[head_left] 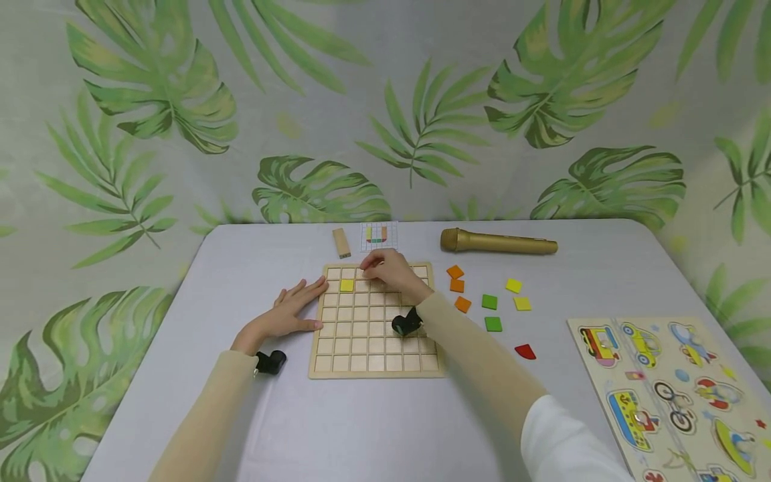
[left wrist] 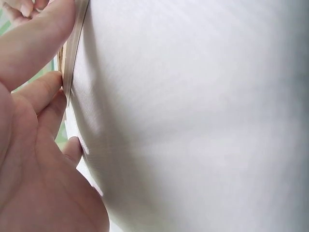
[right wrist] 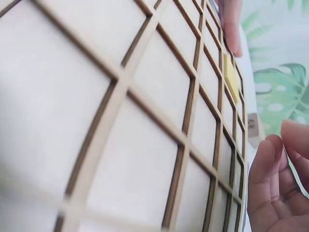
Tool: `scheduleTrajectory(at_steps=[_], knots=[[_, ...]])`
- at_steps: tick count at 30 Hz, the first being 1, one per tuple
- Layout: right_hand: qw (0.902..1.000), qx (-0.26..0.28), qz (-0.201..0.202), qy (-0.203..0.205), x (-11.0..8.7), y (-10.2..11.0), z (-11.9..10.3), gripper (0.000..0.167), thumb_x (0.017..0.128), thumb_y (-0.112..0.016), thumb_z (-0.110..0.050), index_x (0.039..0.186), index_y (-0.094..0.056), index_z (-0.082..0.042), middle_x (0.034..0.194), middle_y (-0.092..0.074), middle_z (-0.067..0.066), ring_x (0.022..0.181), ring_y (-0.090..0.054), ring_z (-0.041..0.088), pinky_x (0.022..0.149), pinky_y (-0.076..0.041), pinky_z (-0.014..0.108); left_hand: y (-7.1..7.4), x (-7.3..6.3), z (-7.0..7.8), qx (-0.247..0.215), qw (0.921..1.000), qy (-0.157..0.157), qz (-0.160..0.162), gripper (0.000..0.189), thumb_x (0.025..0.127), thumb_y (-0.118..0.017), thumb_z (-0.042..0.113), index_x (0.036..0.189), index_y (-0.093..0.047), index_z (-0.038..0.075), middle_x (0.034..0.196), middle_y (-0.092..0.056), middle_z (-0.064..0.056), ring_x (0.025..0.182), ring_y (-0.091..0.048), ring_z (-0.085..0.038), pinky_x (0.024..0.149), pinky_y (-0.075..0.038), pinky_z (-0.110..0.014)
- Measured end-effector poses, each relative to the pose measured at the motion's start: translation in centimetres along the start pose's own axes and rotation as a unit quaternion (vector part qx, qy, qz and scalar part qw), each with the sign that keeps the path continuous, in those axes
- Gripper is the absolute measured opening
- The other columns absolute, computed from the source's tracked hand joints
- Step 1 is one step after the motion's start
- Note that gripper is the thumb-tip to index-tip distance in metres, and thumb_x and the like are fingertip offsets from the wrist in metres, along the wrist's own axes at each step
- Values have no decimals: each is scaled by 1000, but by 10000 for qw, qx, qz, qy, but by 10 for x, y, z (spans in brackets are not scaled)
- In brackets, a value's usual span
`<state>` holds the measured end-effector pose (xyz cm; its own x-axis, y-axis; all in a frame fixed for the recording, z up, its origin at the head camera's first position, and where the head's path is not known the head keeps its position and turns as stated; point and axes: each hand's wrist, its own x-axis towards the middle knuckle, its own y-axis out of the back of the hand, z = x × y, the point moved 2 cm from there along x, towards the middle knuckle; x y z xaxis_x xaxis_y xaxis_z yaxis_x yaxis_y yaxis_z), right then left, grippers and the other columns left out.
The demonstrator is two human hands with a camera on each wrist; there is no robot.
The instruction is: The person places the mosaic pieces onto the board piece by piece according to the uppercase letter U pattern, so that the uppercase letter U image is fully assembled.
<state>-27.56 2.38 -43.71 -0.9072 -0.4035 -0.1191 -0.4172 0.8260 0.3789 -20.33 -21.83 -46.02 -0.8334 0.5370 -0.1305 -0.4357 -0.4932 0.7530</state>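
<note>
A wooden grid board point(head_left: 351, 345) lies on the table, a yellow square tile point(head_left: 347, 285) in one cell near its upper left corner. My left hand point(head_left: 280, 318) rests beside the board with fingers spread, thumb and fingertips at its left edge. Over the board's far rows, my right hand point(head_left: 388, 269) pinches a small red piece point(head_left: 363, 270), mostly hidden by the fingers. In the right wrist view the fingertips and thumb of that hand point(right wrist: 275, 188) meet just past the board's edge, and the red piece is out of sight.
Behind the board lie a wooden block point(head_left: 341, 242) and a pattern card point(head_left: 379, 236). A gold microphone point(head_left: 500, 242) lies back right. Right of the board are orange tiles point(head_left: 457, 286), green tiles point(head_left: 490, 302), yellow tiles point(head_left: 514, 286), a red quarter-round piece point(head_left: 525, 351) and a picture puzzle point(head_left: 650, 375).
</note>
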Motion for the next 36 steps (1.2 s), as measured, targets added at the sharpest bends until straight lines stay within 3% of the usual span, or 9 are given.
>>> scheduleTrajectory(at_steps=[7,11,17,21,24,27,31,36], knots=[[9959,904,-77,49,-15,31,4,22,92,-59,0,110,-61,13,88,-59,11,90,-58,44,84,-50,47,0,-1,0,-29,10000,9,6,82,90,-67,30,152,-21,5,158,-10,-14,142,5,-42,103,12,-65],[9921,1249,-112,38,-25,52,11,27,94,-57,-1,115,-56,16,91,-60,10,96,-54,48,86,-50,47,0,-1,-1,-61,10000,-33,15,82,90,-67,30,152,-21,4,158,-10,-15,142,5,-43,103,12,-65],[9922,1245,-14,-89,-46,91,21,29,95,-59,-7,116,-57,12,102,-62,12,102,-56,42,86,-51,37,0,-2,0,-115,9999,-66,18,82,90,-67,30,152,-21,3,158,-10,-16,141,4,-44,102,12,-66],[9918,1263,124,-183,-62,120,34,33,95,-60,-12,118,-55,11,105,-61,10,99,-59,35,89,-49,41,0,-1,0,-120,9999,-38,-18,82,90,-67,30,153,-20,5,158,-10,-14,142,4,-42,103,12,-65],[9909,1309,235,-195,-73,141,47,38,96,-59,-12,121,-50,15,109,-59,18,96,-59,32,90,-48,42,0,-1,0,-118,9999,-3,-39,82,90,-67,30,153,-20,6,159,-10,-13,142,5,-41,104,12,-63],[9905,1290,372,-284,-83,160,62,42,97,-57,-13,124,-46,17,115,-56,23,99,-58,33,88,-50,34,0,0,-1,-116,9999,12,-38,83,89,-68,31,153,-21,6,159,-10,-14,142,5,-41,104,13,-64],[9907,1116,586,-517,-97,183,76,43,98,-56,-17,126,-46,15,115,-57,18,102,-58,30,84,-50,25,0,0,-1,-137,9999,10,-46,83,89,-68,31,153,-20,6,159,-10,-13,142,5,-41,104,13,-63],[9895,1062,718,-665,-111,203,88,45,98,-56,-17,127,-45,15,114,-58,12,102,-59,21,87,-49,25,0,0,0,-156,9999,-8,-43,83,90,-67,30,153,-20,6,159,-10,-13,142,5,-41,104,13,-63]])
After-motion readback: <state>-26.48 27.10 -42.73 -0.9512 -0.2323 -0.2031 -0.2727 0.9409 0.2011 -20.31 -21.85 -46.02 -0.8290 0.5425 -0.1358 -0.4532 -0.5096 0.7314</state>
